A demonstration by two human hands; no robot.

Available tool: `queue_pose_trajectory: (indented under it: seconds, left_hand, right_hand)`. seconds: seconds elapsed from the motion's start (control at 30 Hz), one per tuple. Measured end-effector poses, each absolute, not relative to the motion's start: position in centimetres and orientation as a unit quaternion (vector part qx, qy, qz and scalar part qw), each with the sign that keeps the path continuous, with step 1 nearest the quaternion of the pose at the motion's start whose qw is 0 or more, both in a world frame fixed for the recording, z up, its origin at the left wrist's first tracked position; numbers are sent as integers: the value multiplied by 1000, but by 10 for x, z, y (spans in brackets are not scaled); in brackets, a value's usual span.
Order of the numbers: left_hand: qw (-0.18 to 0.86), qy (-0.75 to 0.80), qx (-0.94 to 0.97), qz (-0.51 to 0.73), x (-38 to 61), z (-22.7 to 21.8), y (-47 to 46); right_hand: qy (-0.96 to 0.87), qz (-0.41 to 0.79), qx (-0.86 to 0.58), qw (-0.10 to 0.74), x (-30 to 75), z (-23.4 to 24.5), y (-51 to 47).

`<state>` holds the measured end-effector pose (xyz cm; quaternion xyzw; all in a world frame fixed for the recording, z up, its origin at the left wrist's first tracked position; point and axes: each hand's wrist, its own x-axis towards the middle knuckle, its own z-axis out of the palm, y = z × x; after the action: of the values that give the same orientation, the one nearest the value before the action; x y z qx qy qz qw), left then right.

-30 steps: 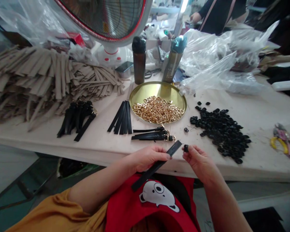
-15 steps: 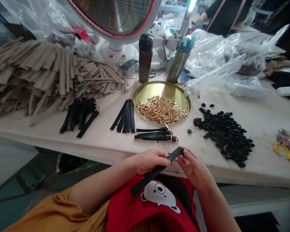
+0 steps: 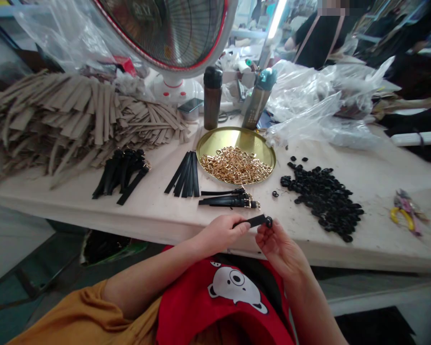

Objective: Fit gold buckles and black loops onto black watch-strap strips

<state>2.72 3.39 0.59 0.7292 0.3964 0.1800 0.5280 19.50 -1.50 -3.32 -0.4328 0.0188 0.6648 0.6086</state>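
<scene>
My left hand (image 3: pixel 221 233) pinches a black strap (image 3: pixel 253 221) just in front of the table edge. Only the strap's front end shows beyond the fingers. My right hand (image 3: pixel 278 247) is closed at the strap's tip, where a small black loop (image 3: pixel 269 222) sits on it. Just beyond lie a few finished black straps with gold buckles (image 3: pixel 228 200). A gold round tray (image 3: pixel 256 142) holds several gold buckles (image 3: pixel 235 165). A heap of black loops (image 3: pixel 325 194) lies to the right.
Loose black straps (image 3: pixel 185 175) and a second black bundle (image 3: pixel 122 172) lie left of the tray. A big pile of tan strips (image 3: pixel 68 112), a fan (image 3: pixel 172 33), two bottles (image 3: pixel 211 96), plastic bags (image 3: pixel 319 100) and pliers (image 3: pixel 404 215) fill the table. Another person (image 3: pixel 321 33) stands behind.
My right hand brought the black loop to the strap's tip and onto it. My left hand slid up the strap, so the long tail over my lap is out of sight.
</scene>
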Motion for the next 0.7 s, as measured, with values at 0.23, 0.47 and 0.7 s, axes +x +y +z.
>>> queue_pose_trajectory:
  seconds: [0.23,0.47,0.7]
  left_hand:
    - [428,432,773,182,27,16,0]
    - [450,396,785,154,21,22,-20]
    - [379,377,839,102,13,22,-19]
  right_hand:
    - [-48,630,-415,654,176,-21,-39]
    - [-231,577,-494,608,181,-16,-68]
    - [-556,397,-562,467,187,-17,-73]
